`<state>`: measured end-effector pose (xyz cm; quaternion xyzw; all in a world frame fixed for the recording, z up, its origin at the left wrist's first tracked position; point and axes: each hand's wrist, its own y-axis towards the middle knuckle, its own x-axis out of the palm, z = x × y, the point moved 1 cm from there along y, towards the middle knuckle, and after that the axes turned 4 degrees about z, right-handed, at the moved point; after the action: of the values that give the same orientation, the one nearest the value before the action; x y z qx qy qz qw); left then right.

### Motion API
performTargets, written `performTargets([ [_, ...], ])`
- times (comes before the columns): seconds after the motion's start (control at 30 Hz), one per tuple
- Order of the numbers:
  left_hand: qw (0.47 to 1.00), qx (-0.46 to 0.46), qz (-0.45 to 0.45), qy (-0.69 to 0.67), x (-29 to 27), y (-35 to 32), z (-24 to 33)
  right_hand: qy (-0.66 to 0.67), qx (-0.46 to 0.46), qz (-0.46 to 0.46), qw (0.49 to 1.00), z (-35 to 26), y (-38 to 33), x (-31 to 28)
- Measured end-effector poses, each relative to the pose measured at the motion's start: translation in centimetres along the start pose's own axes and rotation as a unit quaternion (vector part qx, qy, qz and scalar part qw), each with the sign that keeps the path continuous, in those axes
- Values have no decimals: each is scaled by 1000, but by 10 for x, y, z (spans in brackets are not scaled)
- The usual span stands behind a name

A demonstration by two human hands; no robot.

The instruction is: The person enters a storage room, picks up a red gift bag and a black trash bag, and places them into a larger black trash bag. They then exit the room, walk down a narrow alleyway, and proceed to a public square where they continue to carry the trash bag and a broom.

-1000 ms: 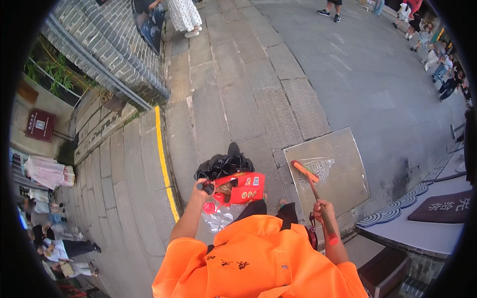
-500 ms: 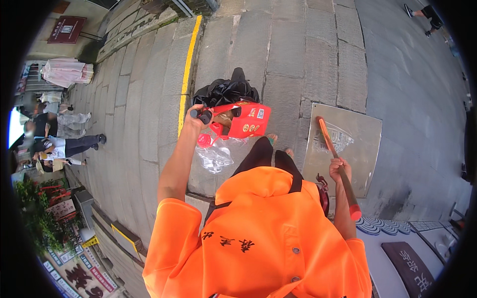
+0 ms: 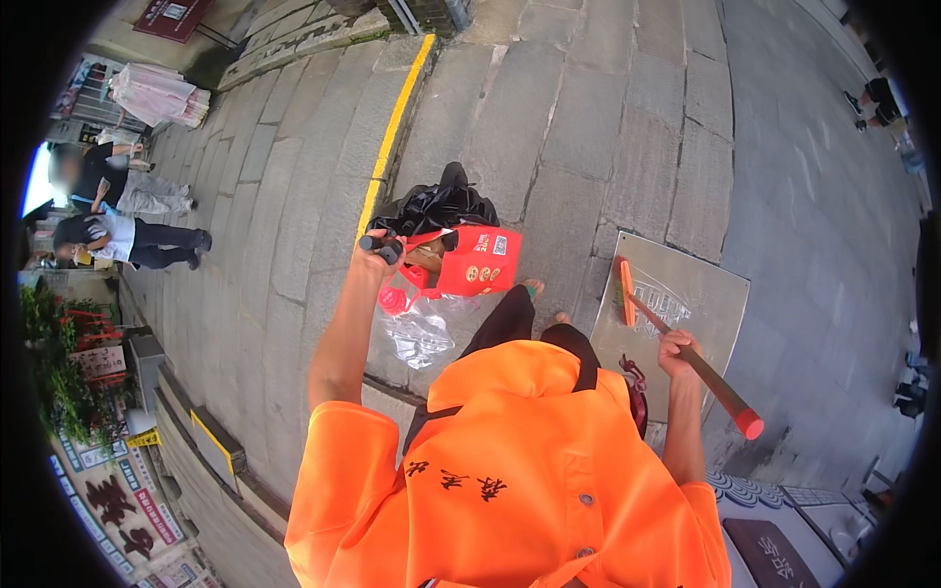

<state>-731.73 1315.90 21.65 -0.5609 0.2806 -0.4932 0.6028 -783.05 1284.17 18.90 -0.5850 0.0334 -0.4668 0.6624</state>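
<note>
My left hand (image 3: 371, 267) is closed around a dark, rounded handle (image 3: 386, 249), seen end-on. Below it are a red paper bag (image 3: 482, 263) with brown contents, a crumpled black plastic bag (image 3: 441, 201) and a clear plastic bottle (image 3: 420, 331) with a red cap. What the handle joins is hidden behind these. My right hand (image 3: 676, 351) grips the long brown stick of a broom (image 3: 720, 394), whose top end is red. Its narrow orange head (image 3: 627, 292) is over a shiny metal plate (image 3: 706, 294) set in the paving.
A yellow line (image 3: 400, 113) marks a step edge on the left. People (image 3: 162, 242) stand on the far left, and another person (image 3: 875, 101) is at the upper right. A pale table-like surface with a dark sign (image 3: 769, 554) stands at the lower right.
The broom's top end has swung right and toward me, and its head has turned so its long side shows. My left hand still grips the handle. The view has shifted slightly.
</note>
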Motion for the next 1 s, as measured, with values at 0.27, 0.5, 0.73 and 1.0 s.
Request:
performTargets([
  [0.27, 997, 22, 74, -25, 12, -6, -16, -41, 64, -5, 997, 0, 13, 62],
  [0.5, 996, 1, 65, -69, 39, -34, -29, -56, 116, -42, 991, -4, 20, 110],
  [0.73, 996, 20, 67, -58, 32, -43, -40, -77, 162, -83, 980, -14, 39, 122],
  [1.0, 998, 38, 42, -29, 14, -53, -51, -123, 155, -37, 979, -14, 73, 143],
])
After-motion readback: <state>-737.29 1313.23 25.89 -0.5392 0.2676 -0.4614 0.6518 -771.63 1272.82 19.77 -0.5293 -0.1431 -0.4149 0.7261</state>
